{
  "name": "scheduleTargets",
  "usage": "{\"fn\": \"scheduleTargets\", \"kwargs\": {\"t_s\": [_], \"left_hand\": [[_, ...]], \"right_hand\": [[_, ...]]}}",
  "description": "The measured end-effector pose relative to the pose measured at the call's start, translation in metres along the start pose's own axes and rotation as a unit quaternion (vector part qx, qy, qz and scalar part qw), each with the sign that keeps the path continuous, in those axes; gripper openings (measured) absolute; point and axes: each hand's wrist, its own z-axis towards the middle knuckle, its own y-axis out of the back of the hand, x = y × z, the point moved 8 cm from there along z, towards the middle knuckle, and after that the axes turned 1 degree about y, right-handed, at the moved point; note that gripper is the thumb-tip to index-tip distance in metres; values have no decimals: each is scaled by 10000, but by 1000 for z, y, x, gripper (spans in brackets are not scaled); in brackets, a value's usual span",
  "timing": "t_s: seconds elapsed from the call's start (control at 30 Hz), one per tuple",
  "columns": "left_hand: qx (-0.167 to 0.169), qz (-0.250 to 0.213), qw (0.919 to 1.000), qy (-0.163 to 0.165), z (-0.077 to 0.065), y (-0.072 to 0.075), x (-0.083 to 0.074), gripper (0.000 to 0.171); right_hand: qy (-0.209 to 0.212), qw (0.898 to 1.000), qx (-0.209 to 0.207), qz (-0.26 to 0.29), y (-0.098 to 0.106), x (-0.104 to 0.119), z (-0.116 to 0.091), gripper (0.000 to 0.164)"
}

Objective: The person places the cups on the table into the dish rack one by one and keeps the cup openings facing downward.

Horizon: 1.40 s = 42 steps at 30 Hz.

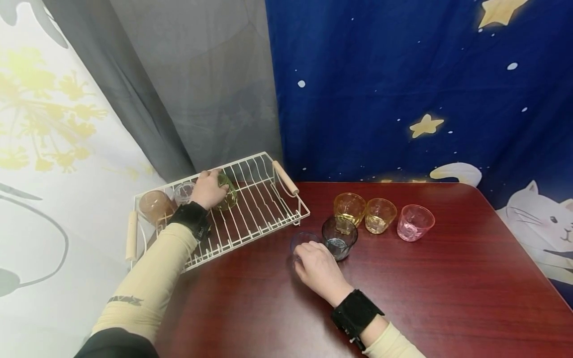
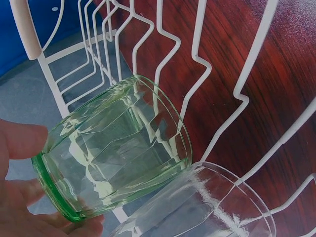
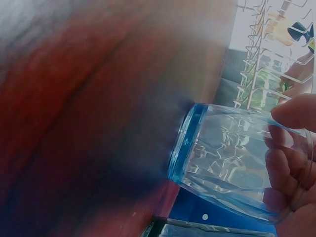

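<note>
My left hand (image 1: 209,190) is over the white wire dish rack (image 1: 250,224) and grips a green glass (image 2: 113,148) by its base. That glass lies tipped on the wires, its mouth toward a clear glass (image 2: 207,202) close by. An amber-brown glass (image 1: 155,206) sits at the rack's left end. On the table my right hand (image 1: 319,268) holds a blue-tinted glass (image 3: 232,158) near its rim, thumb on one side and fingers on the other. The blue glass's base is at the tabletop; whether it touches is unclear. Right beside it stands a dark grey glass (image 1: 340,241).
Two yellow glasses (image 1: 349,206) and a pink glass (image 1: 415,223) stand mouth up at the back right of the dark red table (image 1: 447,298). Wooden handles (image 1: 285,177) rise at both ends of the rack. Grey and blue curtains (image 1: 358,99) hang behind the table.
</note>
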Motion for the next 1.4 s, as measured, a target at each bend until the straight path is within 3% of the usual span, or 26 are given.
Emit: {"fn": "scheduleTargets", "kwargs": {"t_s": [0.37,0.63,0.87,1.13,1.4], "left_hand": [[29,275,9993,-268,-1,3,-2,69],[-480,-91,9971,-581,-4,13,-3,62],[-938,-526,9881,-1097,-21,33,-30,53],[-920,-697,9802,-1610,-49,36,-68,51],[-694,-777,9731,-2053,-79,31,-102,53]], "right_hand": [[64,9993,377,-16,4,0,2,24],[108,9979,599,211,7,1,2,23],[-63,9990,272,360,22,-5,6,21],[-307,9970,-198,682,44,-11,8,18],[-821,9841,-667,1429,63,-23,7,14]]}}
